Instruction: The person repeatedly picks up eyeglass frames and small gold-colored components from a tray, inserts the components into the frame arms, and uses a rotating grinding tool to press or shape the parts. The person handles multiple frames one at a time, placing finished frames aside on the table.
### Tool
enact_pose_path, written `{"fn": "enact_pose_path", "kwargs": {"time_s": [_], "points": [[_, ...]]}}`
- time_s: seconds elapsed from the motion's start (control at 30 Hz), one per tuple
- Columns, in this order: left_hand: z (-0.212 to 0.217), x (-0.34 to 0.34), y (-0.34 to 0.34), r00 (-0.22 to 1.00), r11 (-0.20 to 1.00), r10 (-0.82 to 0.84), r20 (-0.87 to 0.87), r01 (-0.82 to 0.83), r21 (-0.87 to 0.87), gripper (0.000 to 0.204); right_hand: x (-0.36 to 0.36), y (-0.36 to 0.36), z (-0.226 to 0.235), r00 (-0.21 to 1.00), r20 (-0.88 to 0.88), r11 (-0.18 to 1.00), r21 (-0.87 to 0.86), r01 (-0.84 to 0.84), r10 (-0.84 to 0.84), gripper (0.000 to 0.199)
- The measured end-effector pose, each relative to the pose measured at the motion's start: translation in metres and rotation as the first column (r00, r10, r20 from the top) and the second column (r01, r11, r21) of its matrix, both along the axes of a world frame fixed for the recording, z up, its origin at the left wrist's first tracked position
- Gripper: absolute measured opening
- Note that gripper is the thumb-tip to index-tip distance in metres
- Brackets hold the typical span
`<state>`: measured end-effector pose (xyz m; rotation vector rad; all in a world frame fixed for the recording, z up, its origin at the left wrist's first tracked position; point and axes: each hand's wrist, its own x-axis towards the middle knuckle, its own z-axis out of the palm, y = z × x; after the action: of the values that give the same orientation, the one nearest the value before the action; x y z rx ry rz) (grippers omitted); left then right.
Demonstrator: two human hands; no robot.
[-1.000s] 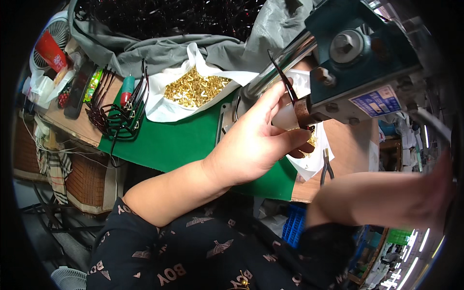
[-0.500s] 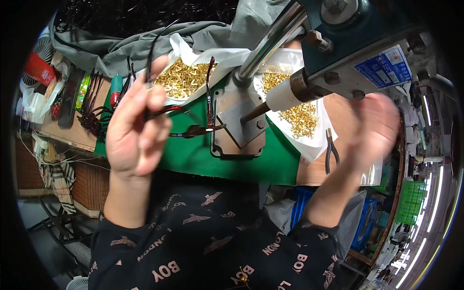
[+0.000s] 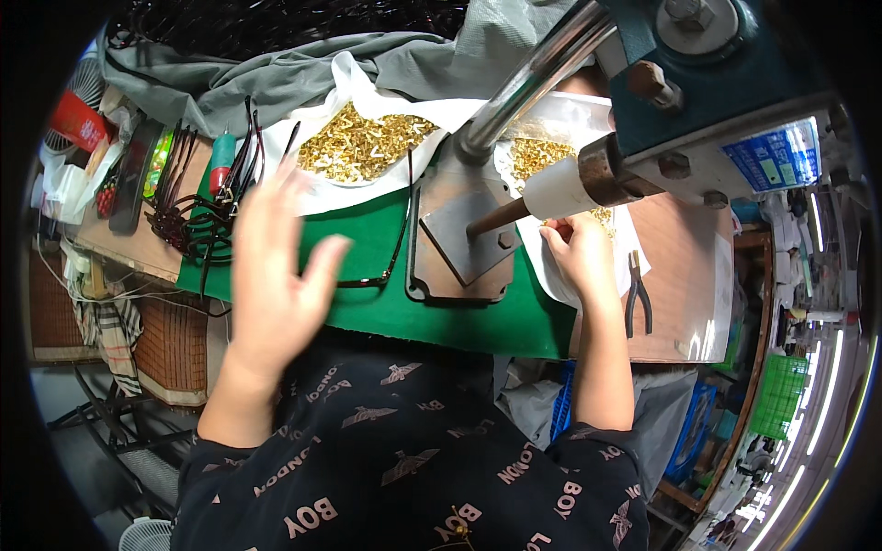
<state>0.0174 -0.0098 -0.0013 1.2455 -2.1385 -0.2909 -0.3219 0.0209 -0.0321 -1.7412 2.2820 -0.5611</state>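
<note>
At left of the frame I see a bunch of dark eyeglass frames on the green mat. Just right of it my left hand is blurred, fingers spread, thumb out, grasping nothing. One dark frame lies partly behind it, left of the press base. Right of centre, my right hand bunches its fingertips at the gold pieces; I can't tell whether they grip one. Beyond lie pliers.
</note>
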Motion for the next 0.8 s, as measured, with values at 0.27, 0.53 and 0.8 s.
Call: {"fn": "enact_pose_path", "kwargs": {"time_s": [0.27, 0.53, 0.8], "points": [[-0.032, -0.023, 0.012, 0.904, 0.919, -0.388, 0.179, 0.366, 0.143, 0.039, 0.004, 0.002, -0.005, 0.961, -0.267, 0.990, -0.104, -0.100, 0.069, 0.013], [-0.013, -0.007, 0.026, 0.840, 0.863, -0.434, -0.326, 0.491, 0.117, 0.059, -0.004, -0.010, 0.005, 0.969, -0.233, 0.993, 0.097, -0.065, 0.086, 0.011], [0.001, -0.008, 0.026, 0.701, 0.799, -0.543, -0.463, 0.601, -0.026, 0.062, 0.005, -0.014, 0.012, 0.936, -0.330, 0.976, 0.211, -0.052, 0.121, 0.011]]}}
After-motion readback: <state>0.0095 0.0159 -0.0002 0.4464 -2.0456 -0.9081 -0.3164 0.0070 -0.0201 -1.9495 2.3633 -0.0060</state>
